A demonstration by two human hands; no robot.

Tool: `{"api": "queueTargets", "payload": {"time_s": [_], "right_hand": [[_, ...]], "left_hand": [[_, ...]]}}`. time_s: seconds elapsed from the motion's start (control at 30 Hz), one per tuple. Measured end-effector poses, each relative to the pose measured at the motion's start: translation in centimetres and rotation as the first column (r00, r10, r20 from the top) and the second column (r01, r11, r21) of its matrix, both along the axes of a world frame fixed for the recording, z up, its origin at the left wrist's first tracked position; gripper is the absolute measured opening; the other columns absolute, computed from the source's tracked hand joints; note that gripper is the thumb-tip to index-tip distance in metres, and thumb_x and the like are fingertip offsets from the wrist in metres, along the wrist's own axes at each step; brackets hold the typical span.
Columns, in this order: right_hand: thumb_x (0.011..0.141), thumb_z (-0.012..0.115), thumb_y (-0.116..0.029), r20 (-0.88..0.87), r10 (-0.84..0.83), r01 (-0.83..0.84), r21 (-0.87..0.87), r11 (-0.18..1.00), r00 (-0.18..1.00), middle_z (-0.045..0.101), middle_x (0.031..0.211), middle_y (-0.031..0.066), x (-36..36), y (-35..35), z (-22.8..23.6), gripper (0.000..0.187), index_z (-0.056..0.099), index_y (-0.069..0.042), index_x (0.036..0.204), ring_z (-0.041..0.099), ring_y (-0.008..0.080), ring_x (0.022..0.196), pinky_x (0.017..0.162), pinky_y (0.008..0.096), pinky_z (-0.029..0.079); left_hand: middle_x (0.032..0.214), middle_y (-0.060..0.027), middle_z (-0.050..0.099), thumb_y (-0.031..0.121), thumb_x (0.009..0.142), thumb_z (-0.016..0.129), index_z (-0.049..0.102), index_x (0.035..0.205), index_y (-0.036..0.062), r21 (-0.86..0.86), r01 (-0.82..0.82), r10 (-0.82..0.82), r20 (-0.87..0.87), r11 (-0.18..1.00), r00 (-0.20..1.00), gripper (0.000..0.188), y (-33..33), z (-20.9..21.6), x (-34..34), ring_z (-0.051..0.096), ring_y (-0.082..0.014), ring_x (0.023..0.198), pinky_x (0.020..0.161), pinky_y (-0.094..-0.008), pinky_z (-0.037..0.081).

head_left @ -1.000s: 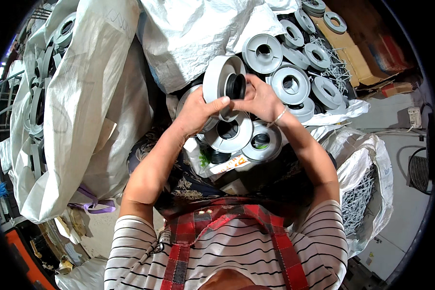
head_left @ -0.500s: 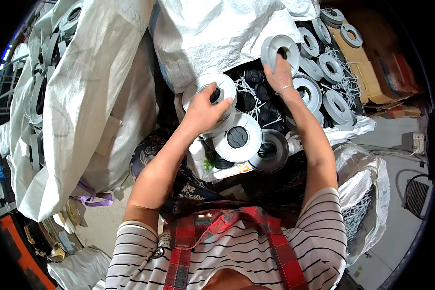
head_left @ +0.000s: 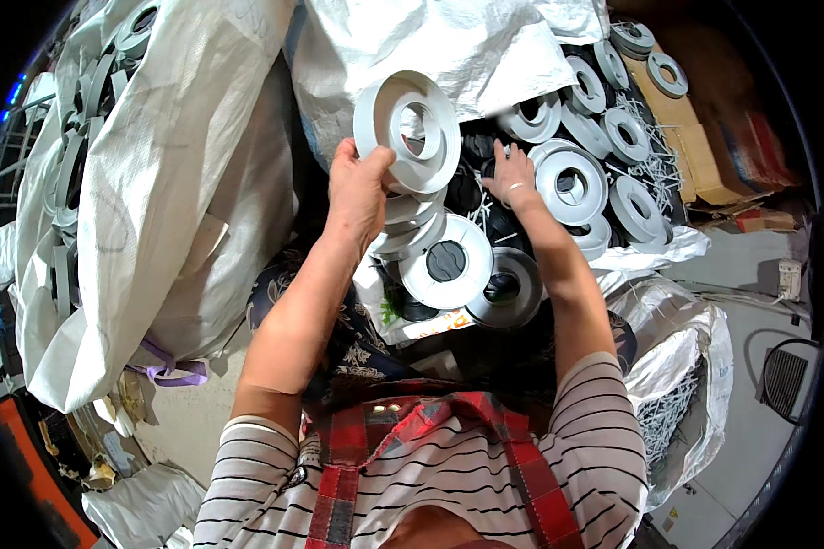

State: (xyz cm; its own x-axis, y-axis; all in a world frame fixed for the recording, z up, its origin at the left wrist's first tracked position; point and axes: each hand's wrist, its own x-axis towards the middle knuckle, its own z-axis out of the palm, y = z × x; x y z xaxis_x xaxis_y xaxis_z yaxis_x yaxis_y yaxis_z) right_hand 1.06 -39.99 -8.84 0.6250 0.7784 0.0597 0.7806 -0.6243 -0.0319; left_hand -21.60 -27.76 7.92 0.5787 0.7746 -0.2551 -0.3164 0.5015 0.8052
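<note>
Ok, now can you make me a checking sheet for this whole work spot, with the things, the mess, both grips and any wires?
Surface: mostly hidden under piled grey flanged rings, black round parts and thin pale pins.
Thing in hand: held grey ring, tilted, centre hole showing.
Clutter: printed wrapper by the rings; purple strap at lower left.
Grips: left grip closed on the held grey ring's edge; right grip open at the black round parts, contact unclear.
Cables: thin pale cord at right, near a small white box.
Surroundings: large white woven sack at left; pin-filled sack at right; cardboard beyond the rings.
</note>
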Motion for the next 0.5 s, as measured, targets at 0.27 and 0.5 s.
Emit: {"api": "queueTargets", "payload": {"time_s": [0.27,0.5], "right_hand": [[0.066,0.069,-0.042,-0.431,0.027,0.081,0.23,0.97,0.902,0.057,0.115,0.0236,-0.2,-0.4,6.5,0.081,0.042,-0.004,0.132,0.056,0.0367,0.105,0.091,0.0412,0.045],[0.068,0.075,-0.039,-0.518,0.373,-0.017,0.568,0.823,0.77,0.058,0.109,0.0195,-7.8,-2.1,19.1,0.072,0.051,0.0,0.122,0.059,0.0308,0.097,0.083,0.0356,0.048]], "left_hand": [[0.107,-0.012,0.058,0.006,0.078,0.064,0.039,0.121,-0.0048,0.295,0.052,-0.025,-0.096,0.954,0.995,0.051,-0.4,-0.6,0.3,0.059,-0.0145,0.09,0.079,-0.0274,0.048],[0.103,-0.0061,0.061,0.012,0.088,0.058,0.051,0.116,-0.0018,0.082,0.454,-0.454,-0.016,0.887,0.891,0.032,-1.9,0.6,-0.3,0.058,-0.013,0.091,0.083,-0.0281,0.046]]}}
